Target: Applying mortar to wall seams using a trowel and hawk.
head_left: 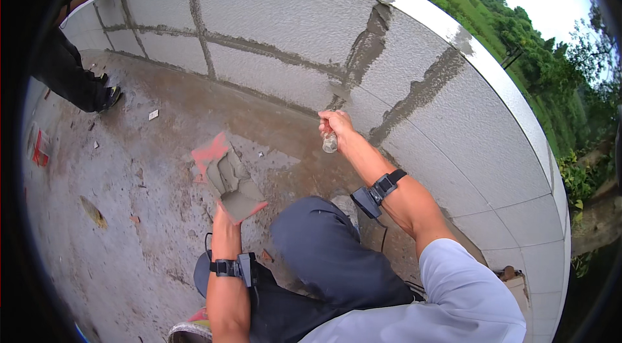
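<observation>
Outdoors, left hand (223,220) clamped on mortar-laden red board (228,177), right hand (334,124) gripping trowel handle (330,142), block wall (291,25) close ahead

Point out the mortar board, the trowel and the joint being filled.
mortar board (208,152): head view, bare red corner of the board.
trowel (330,142): head view, handle end below the right hand.
vertical joint (366,48): head view, grey mortar between two wall blocks.

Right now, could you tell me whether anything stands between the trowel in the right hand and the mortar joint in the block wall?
Nothing visible does. The right hand holds the trowel just in front of the grey joint low on the block wall. The mortar board in the left hand sits lower left, clear of that path.
</observation>
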Demonstrator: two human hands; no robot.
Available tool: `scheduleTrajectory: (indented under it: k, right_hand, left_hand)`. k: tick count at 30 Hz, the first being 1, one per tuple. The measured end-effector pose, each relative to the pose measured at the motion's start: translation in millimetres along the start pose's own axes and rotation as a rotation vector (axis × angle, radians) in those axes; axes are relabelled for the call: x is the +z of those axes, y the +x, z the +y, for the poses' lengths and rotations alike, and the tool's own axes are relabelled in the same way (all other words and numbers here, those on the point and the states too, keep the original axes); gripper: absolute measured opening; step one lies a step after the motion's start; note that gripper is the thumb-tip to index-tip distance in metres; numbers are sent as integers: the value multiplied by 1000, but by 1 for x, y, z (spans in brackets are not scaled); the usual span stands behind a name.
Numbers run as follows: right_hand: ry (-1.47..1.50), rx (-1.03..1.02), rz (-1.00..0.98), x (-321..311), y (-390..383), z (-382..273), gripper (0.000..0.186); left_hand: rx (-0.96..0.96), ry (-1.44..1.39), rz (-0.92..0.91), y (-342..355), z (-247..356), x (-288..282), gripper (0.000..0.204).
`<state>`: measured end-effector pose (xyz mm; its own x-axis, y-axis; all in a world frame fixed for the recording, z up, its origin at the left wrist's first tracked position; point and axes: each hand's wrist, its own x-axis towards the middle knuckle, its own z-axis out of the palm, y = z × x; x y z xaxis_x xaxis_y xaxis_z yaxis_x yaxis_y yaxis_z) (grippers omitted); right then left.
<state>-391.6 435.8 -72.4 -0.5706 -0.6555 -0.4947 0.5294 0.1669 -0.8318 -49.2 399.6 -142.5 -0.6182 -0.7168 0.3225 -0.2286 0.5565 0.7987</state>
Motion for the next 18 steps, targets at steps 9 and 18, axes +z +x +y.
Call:
scheduleTrajectory:
  k: [9, 18]
  right_hand:
    - [-205, -118, -304, -64, -94, -3, 36]
    - [-792, 48, -93, -169, -9, 67, 22]
  left_hand:
    - [-149, -225, 7, -19, -3, 5, 78]
    - [-349, -446, -49, -41, -43, 38, 71]
